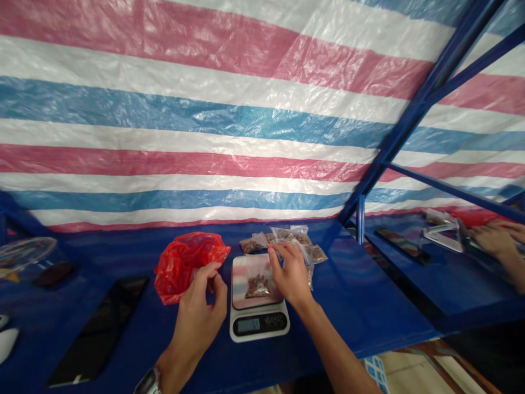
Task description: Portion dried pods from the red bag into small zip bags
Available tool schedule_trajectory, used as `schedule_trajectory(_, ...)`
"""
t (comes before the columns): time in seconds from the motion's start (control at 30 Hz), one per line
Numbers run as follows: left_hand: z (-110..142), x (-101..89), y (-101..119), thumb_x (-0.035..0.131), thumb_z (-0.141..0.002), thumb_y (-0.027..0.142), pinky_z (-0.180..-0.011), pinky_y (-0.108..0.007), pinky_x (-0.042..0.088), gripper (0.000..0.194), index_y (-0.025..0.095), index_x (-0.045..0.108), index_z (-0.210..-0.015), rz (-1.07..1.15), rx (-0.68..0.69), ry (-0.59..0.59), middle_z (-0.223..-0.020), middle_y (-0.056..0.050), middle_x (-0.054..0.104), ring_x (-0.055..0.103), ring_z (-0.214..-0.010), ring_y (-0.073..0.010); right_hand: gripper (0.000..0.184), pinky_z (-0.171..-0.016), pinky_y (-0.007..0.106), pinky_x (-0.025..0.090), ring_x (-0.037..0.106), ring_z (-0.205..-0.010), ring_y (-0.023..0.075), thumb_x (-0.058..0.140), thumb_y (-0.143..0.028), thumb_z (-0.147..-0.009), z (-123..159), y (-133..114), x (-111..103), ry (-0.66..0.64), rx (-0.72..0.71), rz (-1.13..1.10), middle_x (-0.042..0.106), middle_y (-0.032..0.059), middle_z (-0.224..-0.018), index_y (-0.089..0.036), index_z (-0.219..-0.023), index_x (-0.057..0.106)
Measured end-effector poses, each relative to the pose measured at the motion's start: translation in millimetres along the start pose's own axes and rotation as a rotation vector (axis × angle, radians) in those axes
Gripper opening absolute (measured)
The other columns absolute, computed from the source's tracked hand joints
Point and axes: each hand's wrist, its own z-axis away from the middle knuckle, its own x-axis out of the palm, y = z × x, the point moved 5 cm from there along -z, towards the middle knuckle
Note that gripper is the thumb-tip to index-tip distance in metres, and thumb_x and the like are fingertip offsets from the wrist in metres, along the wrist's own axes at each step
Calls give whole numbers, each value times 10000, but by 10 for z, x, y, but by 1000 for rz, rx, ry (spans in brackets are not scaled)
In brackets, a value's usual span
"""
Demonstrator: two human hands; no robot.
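Pouch [257, 288]: one, small, clear, part-filled with brown bits [259, 283], being borne on a scale [267, 327]. A light weight is being suggested by the small fill; the film is being judged soft, limp and rather slippery, with the bits likely to be shifted by any tilt and perhaps crumbled by hard pressing. The upper edge, at twelve o'clock, is being favoured for a hold, clear of the fill. Right hand [290, 275]: being held at two o'clock of the pouch, fingers partly spread, fingertips being placed over its upper right; whether film is being pinched cannot be told. Left hand [200, 312]: being held between eight and nine o'clock, beside a red bag [172, 276], thumb and fingers being curled toward one another; anything pinched there is being hidden. Pile [283, 235] of similar pouches, at one o'clock of the scale: being partly covered by the right hand, the count not being made out. The red bag's contents are being screened by folds and fingers. The scale's digits are being shown too faintly for sure reading. Co-worker's hands [494, 239], near three o'clock: being blurred and cut off.
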Motion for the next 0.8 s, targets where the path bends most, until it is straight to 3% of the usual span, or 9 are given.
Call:
schedule_trajectory(0.2, -12, -46, -1, 532, -943, 186, -719, -267, 576, 200, 204, 637, -1112, 33, -88, -27, -897, -18, 727, 711, -762, -154, 332, -1002, 423, 466, 629, -1075, 255, 470, -373, -1049, 9, -4, 48, -43, 3, 2, 720, 99, -1096, -203, -1142, 739)
schedule_trajectory(0.4, 4, -89, 33, 527, -946, 184, -697, -261, 555, 173, 205, 659, -1055, 45, -90, -17, -896, -26, 728, 697, -747, -153, 363, -1036, 450, 448, 637, -1107, 269, 430, -390, -1062, 41, -41, 79, -99, 26, -24, 740, 101, -1126, -205, -1197, 711)
schedule_trajectory(0.53, 31, -86, 75, 517, -945, 173, -682, -255, 532, 169, 203, 659, -1032, 40, -102, 9, -845, -13, 704, 663, -700, -140, 403, -1025, 479, 453, 638, -1104, 295, 420, -418, -1046, 34, 19, 27, 5, 92, -72, 740, 126, -1141, -186, -1185, 719)
schedule_trajectory(0.67, 47, -16, 126, 499, -950, 156, -650, -241, 509, 160, 193, 646, -999, 46, -131, 47, -803, -3, 687, 632, -648, -123, 441, -958, 464, 486, 657, -1063, 315, 440, -451, -1009, -27, 162, -42, 162, 291, -155, 755, 150, -1105, -148, -1129, 737)
schedule_trajectory(0.8, 3, 119, 190, 497, -949, 151, -657, -243, 505, 162, 192, 642, -1008, 71, -113, 17, -791, 0, 676, 626, -657, -129, 421, -937, 448, 490, 669, -1044, 312, 474, -465, -986, -61, 207, 18, 43, 278, -174, 769, 134, -1086, -166, -1086, 752)
